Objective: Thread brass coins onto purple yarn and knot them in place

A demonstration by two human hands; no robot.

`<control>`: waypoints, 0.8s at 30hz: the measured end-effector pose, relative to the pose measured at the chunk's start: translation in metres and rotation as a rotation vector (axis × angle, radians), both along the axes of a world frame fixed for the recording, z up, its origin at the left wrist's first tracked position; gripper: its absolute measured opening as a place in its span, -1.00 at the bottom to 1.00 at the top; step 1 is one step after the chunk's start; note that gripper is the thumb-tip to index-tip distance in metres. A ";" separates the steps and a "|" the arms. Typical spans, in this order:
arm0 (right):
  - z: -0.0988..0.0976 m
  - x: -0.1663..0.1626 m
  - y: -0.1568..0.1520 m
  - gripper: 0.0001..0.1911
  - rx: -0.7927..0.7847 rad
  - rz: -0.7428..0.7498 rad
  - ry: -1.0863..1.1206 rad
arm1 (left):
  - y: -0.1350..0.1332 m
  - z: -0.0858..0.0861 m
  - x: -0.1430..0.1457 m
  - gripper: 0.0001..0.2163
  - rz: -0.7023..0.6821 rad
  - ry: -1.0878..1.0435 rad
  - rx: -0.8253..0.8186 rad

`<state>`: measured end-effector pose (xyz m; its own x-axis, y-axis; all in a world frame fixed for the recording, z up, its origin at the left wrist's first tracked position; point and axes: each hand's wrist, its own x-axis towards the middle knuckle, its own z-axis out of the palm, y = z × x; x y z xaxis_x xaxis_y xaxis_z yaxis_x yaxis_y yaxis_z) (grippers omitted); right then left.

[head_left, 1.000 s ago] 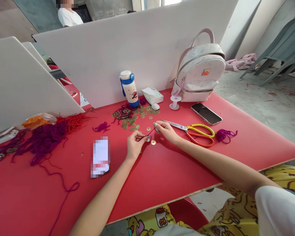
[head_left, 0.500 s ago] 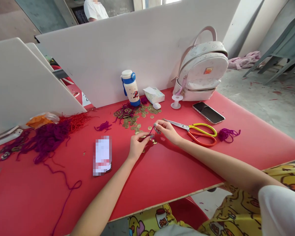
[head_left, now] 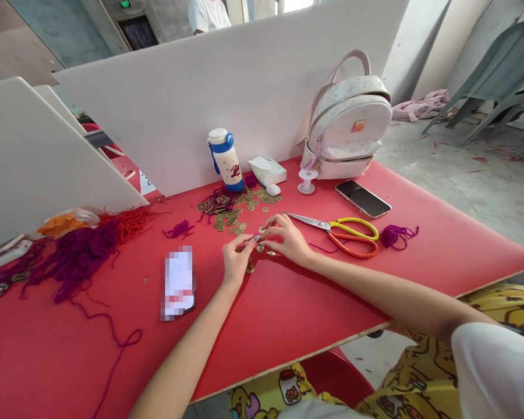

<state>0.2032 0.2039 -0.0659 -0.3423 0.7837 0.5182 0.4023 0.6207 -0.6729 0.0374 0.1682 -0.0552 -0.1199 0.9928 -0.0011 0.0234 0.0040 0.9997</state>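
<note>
My left hand (head_left: 238, 261) and my right hand (head_left: 287, 240) meet over the middle of the red table, their fingertips pinched together on purple yarn. Little of the yarn shows between the fingers; a loose purple strand (head_left: 324, 249) comes out to the right, past my right hand. Brass-coloured coins (head_left: 250, 267) with holes hang or lie just under my fingers; which of them are on the yarn I cannot tell. Beyond my hands spreads a pile of similar coins (head_left: 229, 216), partly mixed with purple yarn. To the right lie open scissors (head_left: 332, 226) with one yellow and one red handle.
Around the table stand a bottle (head_left: 227, 163), tissue pack (head_left: 268, 170), white spool (head_left: 307, 181) and backpack (head_left: 347, 131). A dark phone (head_left: 363, 198) lies right, a lit phone (head_left: 177, 285) left. Purple yarn (head_left: 85, 250) heaps far left. Behind the white partition (head_left: 179, 105) is a person (head_left: 208, 14).
My right hand has moved left and closed in against my left fingertips. The yarn stretched between my hands before is now mostly hidden. The view has shifted slightly.
</note>
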 end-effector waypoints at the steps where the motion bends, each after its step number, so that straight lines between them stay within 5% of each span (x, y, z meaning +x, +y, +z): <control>1: -0.001 0.000 0.000 -0.92 -0.007 0.013 -0.010 | 0.000 0.000 0.000 -0.70 0.001 -0.001 0.010; 9: 0.010 0.004 -0.001 -0.90 0.083 0.176 -0.065 | 0.002 -0.005 -0.002 -0.74 0.079 0.086 0.056; 16: 0.011 0.006 0.001 -0.86 0.104 0.148 -0.030 | 0.001 -0.007 -0.004 -0.88 -0.184 0.548 0.394; 19: 0.007 0.005 0.005 -0.88 0.052 0.138 0.007 | 0.000 -0.003 -0.005 -0.88 -0.266 0.542 0.459; 24: 0.003 0.004 0.008 -0.86 -0.045 0.193 0.003 | -0.003 0.003 -0.004 -0.80 -0.151 0.439 0.379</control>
<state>0.2077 0.2118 -0.0630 -0.4871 0.7258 0.4857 0.2766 0.6557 -0.7025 0.0338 0.1651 -0.0523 0.1136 0.9203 0.3743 0.4067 -0.3868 0.8276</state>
